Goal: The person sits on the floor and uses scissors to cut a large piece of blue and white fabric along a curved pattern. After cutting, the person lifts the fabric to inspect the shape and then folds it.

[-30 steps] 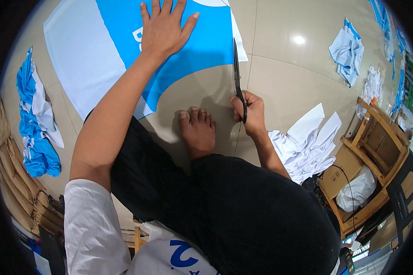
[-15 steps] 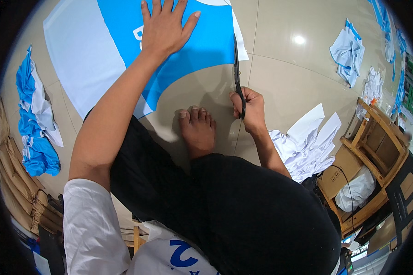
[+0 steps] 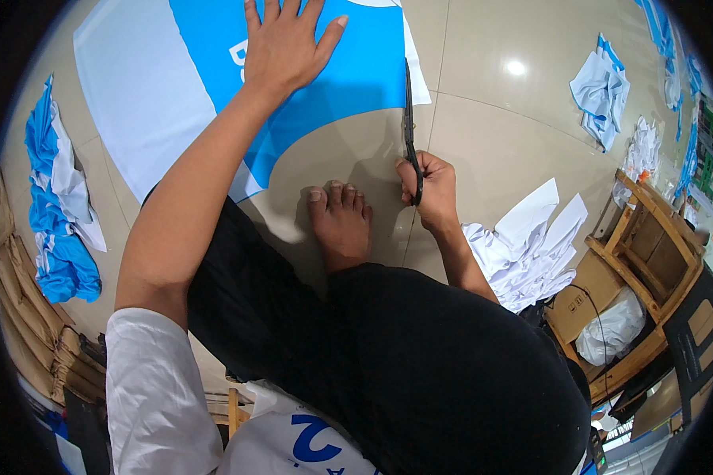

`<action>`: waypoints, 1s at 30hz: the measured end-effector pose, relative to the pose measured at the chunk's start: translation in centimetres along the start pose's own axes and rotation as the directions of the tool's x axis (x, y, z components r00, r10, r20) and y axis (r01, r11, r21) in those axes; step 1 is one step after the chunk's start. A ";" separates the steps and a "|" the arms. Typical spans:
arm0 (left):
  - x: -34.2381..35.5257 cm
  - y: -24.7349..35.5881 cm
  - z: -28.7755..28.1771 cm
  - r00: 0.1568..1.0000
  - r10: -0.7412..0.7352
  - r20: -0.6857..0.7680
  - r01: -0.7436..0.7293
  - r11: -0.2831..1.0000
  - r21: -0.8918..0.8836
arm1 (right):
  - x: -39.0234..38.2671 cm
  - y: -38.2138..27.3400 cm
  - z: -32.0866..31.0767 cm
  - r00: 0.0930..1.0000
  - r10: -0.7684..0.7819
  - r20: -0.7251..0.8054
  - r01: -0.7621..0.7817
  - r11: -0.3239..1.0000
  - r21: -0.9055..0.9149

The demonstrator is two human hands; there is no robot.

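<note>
A blue and white fabric panel (image 3: 348, 71) lies flat on the tiled floor, partly beyond the upper edge of the view. Pressed on its blue part, my left hand (image 3: 289, 51) has its fingers spread. My right hand (image 3: 433, 186) grips a pair of black scissors (image 3: 409, 131) by the handle. The blades point away from me along the panel's right edge, where a narrow white strip of fabric (image 3: 418, 75) shows. How far apart the blades are is hard to make out. My bare foot (image 3: 342, 226) rests on the floor just below the panel's curved edge.
White fabric scraps (image 3: 523, 245) are heaped right of my right forearm. A crumpled light-blue piece (image 3: 602, 91) lies farther right. Bunched blue and white fabric (image 3: 59, 198) lies at left, near a brown cushioned seat (image 3: 28, 301). A wooden frame (image 3: 650, 253) stands at right with a cardboard box (image 3: 576, 309).
The view has shifted very slightly. Both hands, the scissors and the fabric panel look almost the same as before.
</note>
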State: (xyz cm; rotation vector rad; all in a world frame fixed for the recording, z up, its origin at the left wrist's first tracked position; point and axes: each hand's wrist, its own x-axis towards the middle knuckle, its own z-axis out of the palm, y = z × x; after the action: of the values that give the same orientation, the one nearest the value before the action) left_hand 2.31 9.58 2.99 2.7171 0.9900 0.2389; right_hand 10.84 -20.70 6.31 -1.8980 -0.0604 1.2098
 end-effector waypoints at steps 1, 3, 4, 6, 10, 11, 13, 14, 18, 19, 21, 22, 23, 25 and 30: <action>0.1 0.0 0.1 1.000 0.000 0.000 0.000 1.000 -0.003 | 0.0 -0.1 -0.1 1.000 0.001 -0.002 -0.001 1.000 -0.010; 0.1 0.1 0.1 1.000 0.004 -0.007 -0.004 1.000 -0.012 | 0.2 -0.4 -0.3 1.000 0.004 -0.004 -0.005 1.000 -0.030; 0.1 0.1 0.1 1.000 0.006 -0.010 -0.006 1.000 -0.014 | 0.3 -0.6 -0.2 1.000 0.007 0.000 -0.007 1.000 -0.029; 0.1 0.0 0.0 1.000 0.003 -0.008 -0.003 1.000 -0.014 | 0.5 -1.3 0.0 1.000 0.012 0.009 -0.012 1.000 -0.028; 0.1 0.1 0.1 1.000 0.006 -0.021 -0.007 1.000 -0.022 | 0.7 -2.1 0.3 1.000 0.004 0.004 -0.004 1.000 -0.021; 0.1 0.1 0.0 1.000 0.007 -0.019 -0.008 1.000 -0.023 | 0.7 -2.2 0.4 1.000 0.008 0.001 -0.008 1.000 -0.018; 0.1 0.1 0.0 1.000 0.010 -0.015 -0.011 1.000 -0.026 | 0.9 -2.3 0.5 1.000 0.017 -0.002 -0.017 1.000 -0.020; 0.1 0.1 0.0 1.000 0.009 -0.015 -0.010 1.000 -0.023 | 0.9 -2.3 0.5 1.000 0.022 -0.003 -0.022 0.999 -0.025; 0.0 0.0 0.0 1.000 0.004 -0.014 -0.005 1.000 -0.017 | 0.9 -2.5 0.6 1.000 0.024 -0.005 -0.024 0.999 -0.024; 0.0 0.0 0.1 1.000 0.003 -0.013 -0.003 1.000 -0.017 | 0.9 -2.5 0.6 1.000 0.025 -0.009 -0.025 0.999 -0.025; 0.1 0.0 0.2 1.000 0.005 -0.016 -0.005 1.000 -0.011 | 0.8 -2.5 0.5 1.000 0.026 -0.017 -0.027 0.999 -0.027; 0.1 0.0 0.2 1.000 0.006 -0.017 -0.006 1.000 -0.008 | 0.8 -2.4 0.5 1.000 0.023 -0.016 -0.023 0.999 -0.022; 0.1 0.0 0.3 1.000 0.004 -0.014 -0.004 1.000 -0.009 | 0.8 -2.3 0.5 1.000 0.020 -0.016 -0.020 1.000 -0.018; 0.2 0.0 0.3 1.000 0.000 -0.008 -0.001 1.000 -0.010 | 0.8 -2.2 0.5 1.000 0.017 -0.015 -0.017 1.000 -0.013; 0.1 -0.1 0.4 1.000 -0.004 -0.004 0.004 1.000 -0.011 | 0.7 -2.4 0.6 0.999 0.030 -0.021 -0.030 0.999 -0.011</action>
State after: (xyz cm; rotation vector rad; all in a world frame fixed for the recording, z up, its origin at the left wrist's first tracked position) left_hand 2.45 9.67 2.58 2.7060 0.9917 0.2482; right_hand 11.68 -18.50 7.32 -1.9269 -0.0281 1.2121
